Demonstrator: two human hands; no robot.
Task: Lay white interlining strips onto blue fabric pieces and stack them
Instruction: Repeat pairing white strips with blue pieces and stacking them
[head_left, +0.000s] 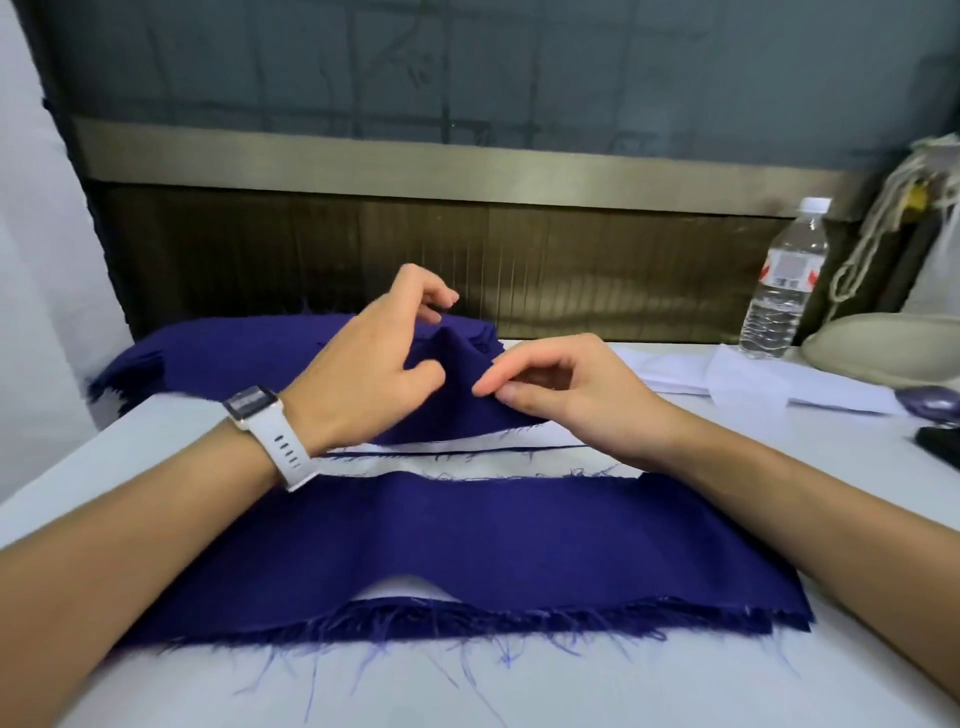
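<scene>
A frayed blue fabric piece (467, 551) lies flat across the near table, with white interlining (395, 590) showing under its front edge. Behind it a pile of blue pieces (234, 348) sits at the back left. My left hand (363, 374), with a white watch on its wrist, and my right hand (561, 384) each pinch the top blue piece (457, 384) of that pile and lift it into a peak. A white interlining strip (467, 460) lies between the pile and the near piece. More white strips (727, 379) lie at the right.
A clear water bottle (784, 280) stands at the back right beside a beige bowl-like object (883, 353) and a rope-tied bag (914, 208). A dark object (940, 447) lies at the right table edge. A dark panel wall (467, 249) runs behind the table.
</scene>
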